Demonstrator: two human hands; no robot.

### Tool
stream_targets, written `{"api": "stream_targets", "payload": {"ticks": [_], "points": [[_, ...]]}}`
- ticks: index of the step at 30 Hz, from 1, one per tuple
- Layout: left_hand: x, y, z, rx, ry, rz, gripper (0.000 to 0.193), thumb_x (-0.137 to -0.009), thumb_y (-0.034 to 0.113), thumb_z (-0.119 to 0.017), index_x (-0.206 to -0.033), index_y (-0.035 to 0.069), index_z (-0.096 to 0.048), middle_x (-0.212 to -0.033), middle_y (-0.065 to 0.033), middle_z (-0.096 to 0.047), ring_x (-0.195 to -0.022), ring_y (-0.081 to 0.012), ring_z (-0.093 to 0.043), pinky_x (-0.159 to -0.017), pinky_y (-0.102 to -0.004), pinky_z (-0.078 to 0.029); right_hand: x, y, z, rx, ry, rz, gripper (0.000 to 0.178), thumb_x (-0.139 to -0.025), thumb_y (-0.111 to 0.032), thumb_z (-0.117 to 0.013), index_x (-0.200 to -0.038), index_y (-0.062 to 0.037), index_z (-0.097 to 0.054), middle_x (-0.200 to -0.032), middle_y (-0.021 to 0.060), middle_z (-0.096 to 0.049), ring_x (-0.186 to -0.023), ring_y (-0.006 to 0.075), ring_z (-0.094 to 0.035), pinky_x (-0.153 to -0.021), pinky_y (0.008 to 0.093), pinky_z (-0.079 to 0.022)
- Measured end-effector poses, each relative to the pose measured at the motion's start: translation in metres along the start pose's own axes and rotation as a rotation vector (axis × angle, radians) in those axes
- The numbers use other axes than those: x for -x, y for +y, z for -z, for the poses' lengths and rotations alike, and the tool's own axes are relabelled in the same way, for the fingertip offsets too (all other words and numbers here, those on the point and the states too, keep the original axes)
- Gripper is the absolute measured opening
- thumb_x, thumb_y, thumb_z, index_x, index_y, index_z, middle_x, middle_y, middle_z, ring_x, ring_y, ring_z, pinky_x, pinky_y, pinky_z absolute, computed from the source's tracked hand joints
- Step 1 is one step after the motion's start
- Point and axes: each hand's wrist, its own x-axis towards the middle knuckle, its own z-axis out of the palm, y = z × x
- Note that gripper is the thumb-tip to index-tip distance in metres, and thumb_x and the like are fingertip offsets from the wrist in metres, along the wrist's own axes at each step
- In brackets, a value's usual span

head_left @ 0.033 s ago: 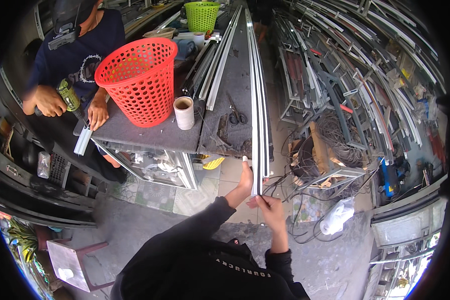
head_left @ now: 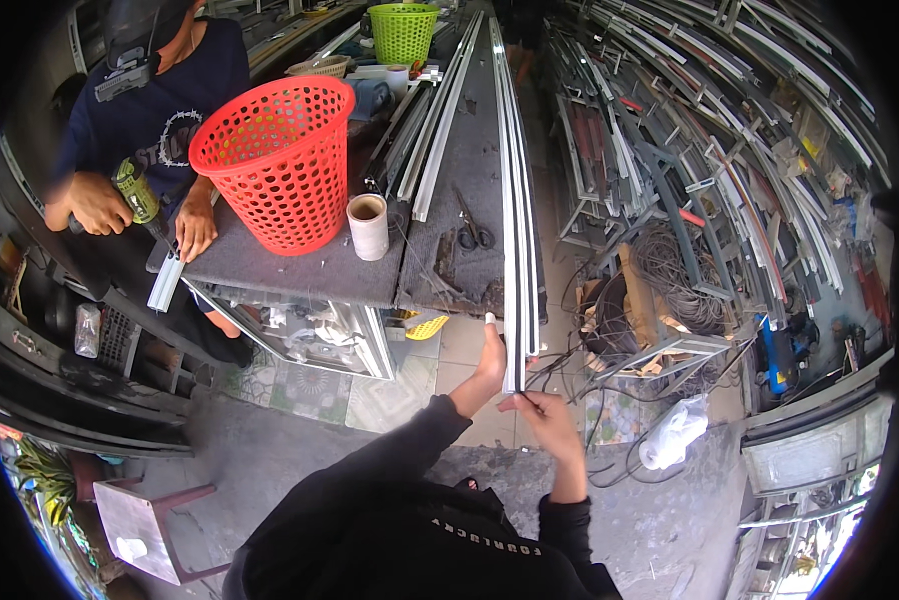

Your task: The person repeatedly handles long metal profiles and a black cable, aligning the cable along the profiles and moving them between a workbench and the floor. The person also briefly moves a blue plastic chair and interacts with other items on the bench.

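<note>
Metal bars [head_left: 517,260], near end clasped in left hand [head_left: 487,366] fingers. Right hand [head_left: 552,422] at tip; pinch cannot be told. Step: apparently end work, next requiring steady hold.

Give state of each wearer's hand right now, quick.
Left hand: closed around the long striped profile.
Right hand: at the profile's near end; whether it grips cannot be told.
</note>
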Motion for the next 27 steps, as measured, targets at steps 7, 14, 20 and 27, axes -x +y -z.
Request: {"api": "stream_targets", "payload": {"ticks": [7,14,20,27], "points": [[0.004,-0.052,0.054,-0.111,0.005,-0.249,0.077,-0.091,0.063,-0.01,-0.114,0.005,-0.056,-0.093,-0.0094,-0.064,-0.064,-0.0162,-0.058,-0.057,-0.0287,-0.046,-0.111,-0.074,0.045,0.468,0.248,0.239,0.034,-0.088,-0.031,-0.056,-0.074,-0.0001,-0.063,-0.062,0.0145,-0.061,-0.059,0.0271,-0.062,-0.056,0.0356,-0.045],[0.065,-0.111,0.14,-0.705,0.234,0.176,0.044,-0.095,0.042,-0.037,-0.105,0.006,-0.06,-0.08,-0.0056,-0.068,-0.057,-0.0111,-0.056,-0.054,-0.0256,-0.044,-0.277,-0.046,-0.071,1.007,0.263,-0.149,0.023,-0.081,-0.012,-0.06,-0.101,-0.0039,-0.068,-0.105,0.0171,-0.064,-0.101,0.028,-0.061,-0.078,0.035,-0.053],[0.078,-0.127,0.132,-1.41,-0.304,0.054,0.038,-0.089,0.034,-0.046,-0.104,0.001,-0.058,-0.09,-0.0153,-0.067,-0.076,-0.0295,-0.063,-0.071,-0.0374,-0.049,-0.283,-0.063,-0.045,0.687,0.09,-0.222,0.013,-0.077,-0.009,-0.061,-0.085,-0.0024,-0.069,-0.08,0.0106,-0.069,-0.075,0.0206,-0.068,-0.062,0.0304,-0.055],[0.048,-0.169,0.035,-1.536,-0.519,0.058,0.031,-0.091,0.032,-0.049,-0.099,0.005,-0.06,-0.09,-0.0147,-0.065,-0.082,-0.0323,-0.063,-0.073,-0.0422,-0.048,-0.199,-0.05,0.116,0.021,-0.121,-0.122,0.029,-0.077,-0.016,-0.069,-0.085,0.0103,-0.061,-0.07,0.0134,-0.066,-0.058,0.016,-0.066,-0.053,0.0235,-0.054]]}}
